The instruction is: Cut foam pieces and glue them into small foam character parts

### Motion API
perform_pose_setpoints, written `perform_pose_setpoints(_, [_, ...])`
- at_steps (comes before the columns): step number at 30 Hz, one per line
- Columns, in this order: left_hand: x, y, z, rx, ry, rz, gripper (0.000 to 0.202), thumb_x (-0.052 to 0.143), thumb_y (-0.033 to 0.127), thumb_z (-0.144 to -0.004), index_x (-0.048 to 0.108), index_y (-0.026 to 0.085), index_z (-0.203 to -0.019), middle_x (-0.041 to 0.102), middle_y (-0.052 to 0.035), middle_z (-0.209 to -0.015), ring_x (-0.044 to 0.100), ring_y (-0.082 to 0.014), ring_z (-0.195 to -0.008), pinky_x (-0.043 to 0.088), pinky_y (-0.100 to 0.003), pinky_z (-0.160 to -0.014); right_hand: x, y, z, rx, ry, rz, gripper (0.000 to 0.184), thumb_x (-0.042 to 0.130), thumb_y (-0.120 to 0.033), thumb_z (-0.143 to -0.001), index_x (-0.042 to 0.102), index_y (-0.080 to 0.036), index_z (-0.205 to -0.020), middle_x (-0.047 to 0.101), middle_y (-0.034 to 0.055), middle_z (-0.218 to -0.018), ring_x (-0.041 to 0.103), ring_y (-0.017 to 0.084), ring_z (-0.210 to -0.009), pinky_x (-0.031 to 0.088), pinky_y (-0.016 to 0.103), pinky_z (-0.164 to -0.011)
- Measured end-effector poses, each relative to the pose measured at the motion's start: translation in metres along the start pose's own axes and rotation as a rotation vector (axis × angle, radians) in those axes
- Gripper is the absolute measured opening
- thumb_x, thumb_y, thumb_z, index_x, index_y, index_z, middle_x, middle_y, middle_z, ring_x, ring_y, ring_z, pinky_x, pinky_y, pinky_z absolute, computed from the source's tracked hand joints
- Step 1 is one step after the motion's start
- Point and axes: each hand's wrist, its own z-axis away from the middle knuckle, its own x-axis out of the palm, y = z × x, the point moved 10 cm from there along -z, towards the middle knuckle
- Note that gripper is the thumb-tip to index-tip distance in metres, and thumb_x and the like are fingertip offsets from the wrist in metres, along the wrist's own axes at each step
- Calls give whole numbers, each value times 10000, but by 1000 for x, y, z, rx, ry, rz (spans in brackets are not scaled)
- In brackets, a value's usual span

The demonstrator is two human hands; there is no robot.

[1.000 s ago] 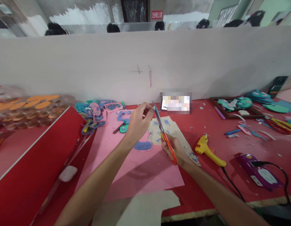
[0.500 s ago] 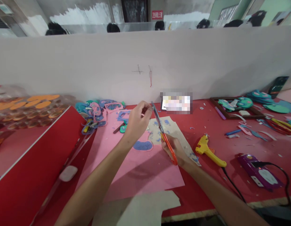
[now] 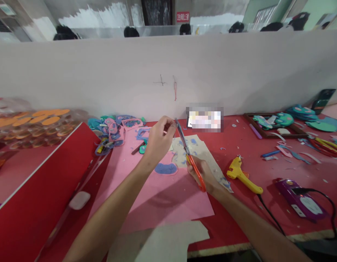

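Note:
My right hand grips a pair of scissors with orange-and-yellow handles, the blades pointing up and away. Close to the blade tips, my left hand is closed in a pinch; whatever sits between its fingertips is too small or hidden to make out. Beneath both hands lies a pink sheet. On it are a blue cut-out piece with a pink edge and a cream sheet marked with blue patches. A small teal piece and a dark stick lie left of my left hand.
A yellow glue gun and a purple power box with cables lie at right. Behind them is a brown tray with teal pieces. Foam scraps are heaped at left, beside a red board. A lit phone leans against the partition.

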Motion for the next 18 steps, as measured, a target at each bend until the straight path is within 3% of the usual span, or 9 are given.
perform_pose_setpoints(9, [-5,-5,-4,4,19,8,155,554,302,-973,558,208,-850,602,20,-699,550,-101,-572,428,-248,-566,1,-4,0,-43,-1,-21,373,530,-542,-924,391,-239,-758,394,-43,-679,329,122,-581,297,286,-543])
perform_pose_setpoints(18, [7,3,-1,45,-86,-41,92,504,187,-952,553,210,-878,612,3,-746,562,-120,-652,433,-253,-601,7,-1,0,-47,-29,-63,392,483,-636,-948,455,-251,-883,495,-5,-752,429,152,-605,390,301,-540])
